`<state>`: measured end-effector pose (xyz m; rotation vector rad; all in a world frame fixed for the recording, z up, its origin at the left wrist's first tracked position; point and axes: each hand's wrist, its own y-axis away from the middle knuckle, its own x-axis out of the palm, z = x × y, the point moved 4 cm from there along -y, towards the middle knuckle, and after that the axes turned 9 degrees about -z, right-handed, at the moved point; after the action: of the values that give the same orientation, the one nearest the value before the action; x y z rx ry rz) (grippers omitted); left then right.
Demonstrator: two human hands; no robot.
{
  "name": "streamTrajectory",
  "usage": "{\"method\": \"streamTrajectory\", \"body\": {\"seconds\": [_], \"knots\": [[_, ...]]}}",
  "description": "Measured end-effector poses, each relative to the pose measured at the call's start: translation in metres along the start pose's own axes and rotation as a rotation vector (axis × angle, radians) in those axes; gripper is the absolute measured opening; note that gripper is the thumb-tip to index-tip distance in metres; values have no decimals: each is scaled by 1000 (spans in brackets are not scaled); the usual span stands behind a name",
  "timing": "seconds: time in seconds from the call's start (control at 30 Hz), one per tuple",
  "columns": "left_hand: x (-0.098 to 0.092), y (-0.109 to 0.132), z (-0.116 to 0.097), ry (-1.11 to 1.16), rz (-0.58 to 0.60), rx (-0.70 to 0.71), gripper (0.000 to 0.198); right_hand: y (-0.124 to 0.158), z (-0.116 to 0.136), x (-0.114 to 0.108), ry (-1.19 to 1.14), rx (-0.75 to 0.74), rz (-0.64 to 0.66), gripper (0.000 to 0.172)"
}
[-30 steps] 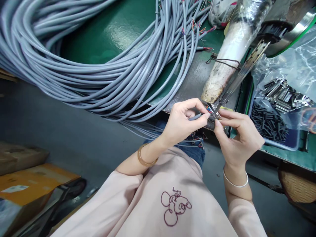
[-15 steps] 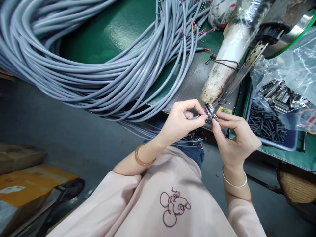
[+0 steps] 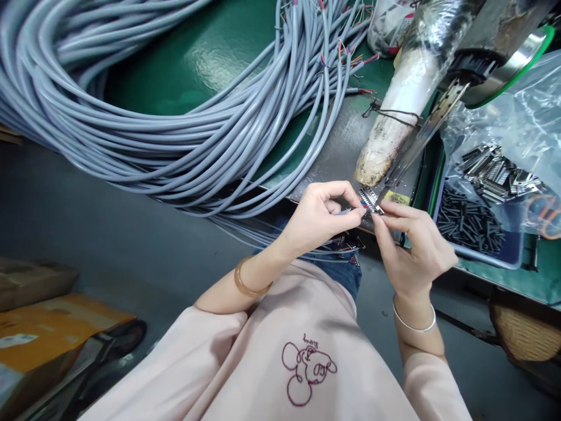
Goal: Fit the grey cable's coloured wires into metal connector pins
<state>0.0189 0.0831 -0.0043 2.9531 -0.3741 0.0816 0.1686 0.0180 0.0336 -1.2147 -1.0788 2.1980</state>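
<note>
At the far left, below the bench, lies an orange-taped box point(image 3: 65, 327). A thick bundle of grey cables point(image 3: 197, 140) sweeps across the green bench point(image 3: 188, 64), its stripped ends lying near the top. The person's left forearm, with a brown bangle point(image 3: 245, 280), reaches up from the pale top point(image 3: 245, 374). The left hand point(image 3: 318, 213) has its index finger arched over and its tip brought together with the thumb, leaving a small loop behind; another finger is curled inside that loop. The pinch is at the end of a grey cable point(image 3: 345, 212), right beside its coloured wires point(image 3: 363, 202); exactly what is caught between the tips is too small to tell. The metal connector point(image 3: 371, 199) sits tilted between the two hands, at the bench's near edge. A slim metal tool point(image 3: 414, 144) slants down to it, beside a plastic-wrapped tube point(image 3: 390, 131). The right hand point(image 3: 412, 242) has its thumb and index finger nearly closed around the connector's near end, the middle finger lying close under the index; its other fingers are mostly hidden. Farther right, a tray point(image 3: 486, 261) holds black sleeves point(image 3: 468, 222), with silver parts point(image 3: 499, 172) on clear plastic above.
</note>
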Motion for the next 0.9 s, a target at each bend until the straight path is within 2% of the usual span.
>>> {"method": "streamTrajectory", "body": {"seconds": [0.2, 0.37, 0.57, 0.67, 0.9], "knots": [[4, 3, 5, 26, 44, -9, 8, 10, -2, -5, 43, -69, 0, 21], [7, 5, 9, 27, 69, -15, 8, 15, -6, -8, -18, -6, -35, 17], [8, 9, 7, -7, 44, 64, 4, 18, -7, -10, -15, 9, -42, 12], [9, 14, 3, -52, 7, 143, 5, 22, -8, -11, -34, -13, -56, 15], [11, 28, 0, -161, -50, 463, 6, 36, -12, -16, -103, -35, -84, 13]]}}
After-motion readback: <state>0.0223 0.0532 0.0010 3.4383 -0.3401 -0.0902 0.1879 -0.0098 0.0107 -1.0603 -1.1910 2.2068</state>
